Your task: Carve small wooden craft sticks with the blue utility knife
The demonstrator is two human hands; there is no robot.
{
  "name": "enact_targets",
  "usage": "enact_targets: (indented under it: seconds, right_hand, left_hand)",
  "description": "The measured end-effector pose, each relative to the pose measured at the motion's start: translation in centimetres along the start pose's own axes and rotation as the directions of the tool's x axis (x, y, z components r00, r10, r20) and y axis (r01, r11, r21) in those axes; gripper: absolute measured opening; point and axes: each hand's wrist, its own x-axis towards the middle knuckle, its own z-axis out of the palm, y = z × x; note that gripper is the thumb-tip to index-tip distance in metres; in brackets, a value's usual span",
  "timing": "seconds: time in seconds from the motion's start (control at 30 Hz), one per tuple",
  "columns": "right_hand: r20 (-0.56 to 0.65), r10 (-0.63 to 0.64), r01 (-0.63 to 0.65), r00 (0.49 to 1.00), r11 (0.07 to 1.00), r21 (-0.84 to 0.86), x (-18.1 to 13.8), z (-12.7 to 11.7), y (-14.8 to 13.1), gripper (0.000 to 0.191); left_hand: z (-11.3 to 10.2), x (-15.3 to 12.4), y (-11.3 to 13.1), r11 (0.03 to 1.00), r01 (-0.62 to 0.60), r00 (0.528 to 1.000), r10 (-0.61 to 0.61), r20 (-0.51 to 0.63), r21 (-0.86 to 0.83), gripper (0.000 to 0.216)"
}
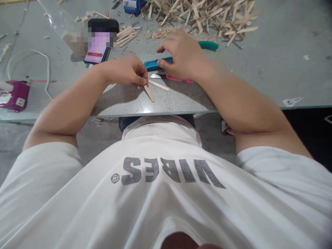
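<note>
My left hand [135,71] is closed in a pinch on a wooden craft stick [149,94], which slants down toward the table's front edge. A second craft stick [159,85] lies just right of those fingers. My right hand [180,53] hovers over a blue utility knife [153,65], fingers apart, the thumb at or just above the tool; contact is hard to tell. Below it lies a pink-handled knife [178,79] with its blade [158,76] pointing left. A green handle [209,45] shows behind my right hand, its other end hidden.
Many crossed craft sticks [197,15] are heaped at the back, with wood chips [166,33] before them. Loose sticks [126,36] lie beside a phone [97,48] and a black case [103,25]. A purple box [15,95] with a white cable [48,74] sits left.
</note>
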Motion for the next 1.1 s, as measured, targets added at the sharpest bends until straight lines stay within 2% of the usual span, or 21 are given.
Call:
enact_targets:
  seconds: [0.13, 0.27, 0.37, 0.43, 0.53, 0.63, 0.73, 0.8, 0.83, 0.9, 0.97, 1.03, 1.1]
  right_hand:
    - [0.088, 0.043, -0.043, 0.995, 0.999, -0.001, 1.2, 0.9, 0.4, 0.047]
    - [0.102, 0.080, -0.078, 0.992, 0.997, -0.022, 1.6, 1.2, 0.6, 0.046]
    - [0.094, 0.138, -0.136, 0.986, 0.990, -0.032, 0.7, 0.0, 0.8, 0.049]
    - [0.087, 0.152, -0.150, 0.985, 0.988, -0.023, -0.3, -1.2, 1.0, 0.048]
    - [0.056, 0.119, -0.126, 0.991, 0.982, 0.142, -1.9, -2.9, 1.3, 0.046]
    - [0.102, 0.046, -0.088, 0.994, 0.881, 0.466, -2.8, -3.2, 1.6, 0.044]
    - [0.121, -0.091, -0.032, 0.988, 0.655, 0.755, -2.9, -2.8, 1.4, 0.049]
    - [0.108, -0.112, -0.036, 0.988, 0.513, 0.857, -2.8, -2.8, 0.8, 0.049]
    - [0.113, -0.098, -0.053, 0.989, 0.477, 0.877, -2.7, -3.0, 0.4, 0.047]
    - [0.131, -0.062, -0.086, 0.989, 0.472, 0.878, -2.7, -3.7, -0.1, 0.044]
    - [0.137, -0.089, -0.078, 0.987, 0.479, 0.874, -2.9, -4.5, -0.2, 0.047]
    - [0.072, -0.164, 0.013, 0.984, 0.462, 0.887, -3.1, -4.7, -0.2, 0.060]
    - [-0.083, -0.202, 0.168, 0.976, 0.455, 0.875, -3.4, -4.3, -0.2, 0.071]
  left_hand:
    - [-0.3, -0.1, -0.2, 0.999, 0.011, 0.996, -0.015, 0.089, 0.049, 0.033]
    - [-0.9, -0.1, -1.0, 1.000, 0.004, 0.981, -0.009, 0.193, 0.028, 0.040]
    - [-1.1, 0.1, -1.5, 0.998, -0.056, 0.972, 0.046, 0.230, 0.037, 0.046]
    - [-1.2, 0.1, -1.6, 0.998, -0.051, 0.968, 0.043, 0.246, 0.025, 0.048]
    - [-1.1, 0.2, -1.4, 1.000, -0.007, 0.966, 0.011, 0.259, -0.018, 0.042]
    - [-1.1, 0.3, -1.5, 0.997, 0.034, 0.965, -0.016, 0.263, -0.066, 0.036]
    - [-1.1, 0.6, -1.9, 0.991, 0.059, 0.960, -0.022, 0.279, -0.123, 0.038]
    - [-1.2, 0.8, -2.1, 0.990, 0.051, 0.958, -0.011, 0.285, -0.132, 0.041]
    - [-1.2, 0.9, -2.2, 0.991, 0.041, 0.958, -0.003, 0.285, -0.128, 0.042]
    - [-1.1, 1.0, -2.3, 0.991, 0.033, 0.961, 0.003, 0.276, -0.126, 0.044]
    - [-1.0, 1.0, -2.2, 0.989, 0.044, 0.965, -0.005, 0.262, -0.141, 0.043]
    - [-0.9, 1.1, -2.2, 0.986, 0.058, 0.967, -0.015, 0.255, -0.159, 0.041]
    - [-0.8, 1.1, -2.1, 0.984, 0.062, 0.965, -0.015, 0.262, -0.169, 0.042]
